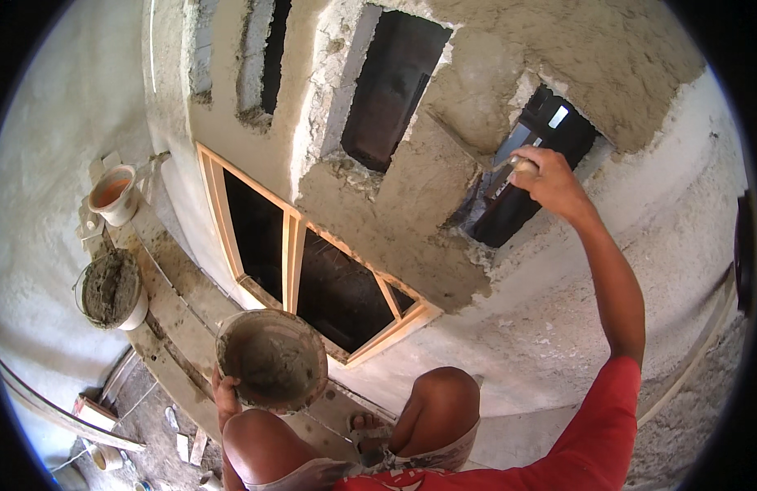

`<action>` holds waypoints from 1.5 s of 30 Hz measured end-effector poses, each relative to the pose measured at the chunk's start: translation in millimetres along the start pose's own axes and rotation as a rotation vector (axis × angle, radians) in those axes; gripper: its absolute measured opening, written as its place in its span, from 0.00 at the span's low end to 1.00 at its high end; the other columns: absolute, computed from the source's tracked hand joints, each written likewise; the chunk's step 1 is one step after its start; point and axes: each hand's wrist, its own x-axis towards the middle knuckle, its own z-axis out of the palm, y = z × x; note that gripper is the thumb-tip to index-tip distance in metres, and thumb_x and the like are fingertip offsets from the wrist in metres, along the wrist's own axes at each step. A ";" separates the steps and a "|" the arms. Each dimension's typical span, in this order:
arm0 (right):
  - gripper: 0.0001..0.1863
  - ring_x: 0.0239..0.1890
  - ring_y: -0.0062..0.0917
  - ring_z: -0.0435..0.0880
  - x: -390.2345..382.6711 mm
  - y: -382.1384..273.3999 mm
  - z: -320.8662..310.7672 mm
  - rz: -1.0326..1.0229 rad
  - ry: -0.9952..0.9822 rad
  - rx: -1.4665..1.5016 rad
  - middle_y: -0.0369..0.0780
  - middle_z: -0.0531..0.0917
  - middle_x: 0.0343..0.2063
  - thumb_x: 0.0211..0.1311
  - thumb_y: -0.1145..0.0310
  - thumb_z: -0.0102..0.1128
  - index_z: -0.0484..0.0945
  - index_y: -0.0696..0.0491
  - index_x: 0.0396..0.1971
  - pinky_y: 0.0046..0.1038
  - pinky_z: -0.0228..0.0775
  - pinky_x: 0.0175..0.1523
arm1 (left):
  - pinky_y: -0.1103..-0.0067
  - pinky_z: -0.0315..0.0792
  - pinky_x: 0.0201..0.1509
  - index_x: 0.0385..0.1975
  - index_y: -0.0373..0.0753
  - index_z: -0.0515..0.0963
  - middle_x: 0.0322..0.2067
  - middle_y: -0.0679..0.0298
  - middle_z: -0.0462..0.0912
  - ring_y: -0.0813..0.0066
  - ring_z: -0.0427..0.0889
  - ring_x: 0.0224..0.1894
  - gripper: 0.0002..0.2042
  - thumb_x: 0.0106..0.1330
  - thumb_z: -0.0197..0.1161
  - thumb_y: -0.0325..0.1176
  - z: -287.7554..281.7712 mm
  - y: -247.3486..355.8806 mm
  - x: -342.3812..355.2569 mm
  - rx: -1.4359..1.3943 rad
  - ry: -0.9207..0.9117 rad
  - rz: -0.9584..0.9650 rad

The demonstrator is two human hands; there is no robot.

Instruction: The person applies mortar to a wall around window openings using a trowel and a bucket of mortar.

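Observation:
My right hand (550, 180) is raised and closed on the pale handle of a trowel (509, 167), its blade pointing into a dark slanted opening (522, 184) in the wet grey plaster of the wall (395, 221). My left hand (225, 398) grips the lower rim of a round mortar pan (272, 358) with grey mortar in it, held beside my left knee. My bare knees and a foot in a sandal (370, 430) show at the bottom, on a plank.
A wooden window frame (290, 245) sits below the fresh plaster. On the plank scaffold (170, 303) at left stand a bucket of mortar (110, 288) and a white bucket (112, 193). Two more dark slots (391, 86) pierce the wall above. Debris lies on the ground below.

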 end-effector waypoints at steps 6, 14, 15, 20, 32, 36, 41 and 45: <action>0.23 0.47 0.39 0.83 0.5 -1.7 -42.5 -0.120 0.056 -0.153 0.49 0.84 0.45 0.53 0.66 0.68 0.80 0.60 0.49 0.33 0.72 0.54 | 0.78 0.71 0.51 0.60 0.35 0.70 0.47 0.62 0.79 0.69 0.76 0.47 0.34 0.44 0.51 0.25 -9.6 7.9 4.6 -0.049 -0.069 0.049; 0.21 0.36 0.36 0.85 -16.8 -4.8 -90.3 -0.237 0.370 -0.236 0.46 0.86 0.38 0.56 0.67 0.67 0.79 0.55 0.51 0.31 0.74 0.45 | 0.77 0.71 0.51 0.61 0.36 0.69 0.48 0.62 0.79 0.67 0.77 0.47 0.36 0.43 0.51 0.23 -19.5 -0.1 11.9 0.006 -0.055 0.015; 0.21 0.36 0.36 0.85 -20.4 -4.5 -93.5 -0.237 0.375 -0.239 0.46 0.86 0.38 0.56 0.67 0.67 0.79 0.55 0.51 0.31 0.74 0.45 | 0.77 0.71 0.51 0.61 0.36 0.69 0.48 0.62 0.79 0.67 0.77 0.47 0.36 0.43 0.51 0.23 -19.8 -1.4 12.3 0.003 -0.058 0.018; 0.19 0.28 0.21 0.79 -57.7 -7.2 -77.3 -0.247 0.482 0.433 0.43 0.82 0.32 0.57 0.67 0.65 0.79 0.62 0.46 0.25 0.70 0.34 | 0.76 0.71 0.54 0.61 0.35 0.70 0.49 0.60 0.79 0.66 0.77 0.49 0.35 0.42 0.51 0.23 -10.7 10.7 4.2 -0.023 -0.040 0.016; 0.28 0.21 0.27 0.78 -26.5 42.8 55.7 -0.363 0.392 1.545 0.45 0.78 0.28 0.60 0.63 0.67 0.67 0.61 0.55 0.26 0.73 0.23 | 0.74 0.70 0.56 0.60 0.35 0.71 0.48 0.59 0.80 0.64 0.77 0.50 0.35 0.41 0.52 0.24 -25.8 -2.1 13.7 0.076 -0.006 -0.018; 0.23 0.21 0.21 0.76 -12.8 54.2 33.6 -0.298 0.566 1.350 0.39 0.79 0.28 0.66 0.66 0.61 0.70 0.59 0.57 0.25 0.72 0.24 | 0.75 0.70 0.56 0.60 0.35 0.70 0.48 0.60 0.80 0.64 0.77 0.50 0.35 0.42 0.52 0.25 3.1 14.3 -0.9 0.062 -0.015 0.002; 0.22 0.25 0.18 0.77 -42.2 13.5 11.5 -0.214 0.552 1.150 0.38 0.79 0.29 0.65 0.67 0.61 0.73 0.58 0.57 0.20 0.71 0.29 | 0.75 0.69 0.57 0.59 0.35 0.71 0.48 0.60 0.80 0.64 0.77 0.49 0.34 0.43 0.52 0.26 -12.5 12.7 0.8 0.021 0.075 -0.016; 0.21 0.28 0.21 0.79 -75.3 7.5 6.8 0.043 0.370 0.618 0.40 0.82 0.34 0.62 0.68 0.63 0.77 0.57 0.55 0.23 0.73 0.33 | 0.75 0.70 0.56 0.59 0.35 0.72 0.48 0.60 0.80 0.65 0.77 0.49 0.34 0.42 0.53 0.26 2.9 18.6 -5.8 0.042 0.050 0.014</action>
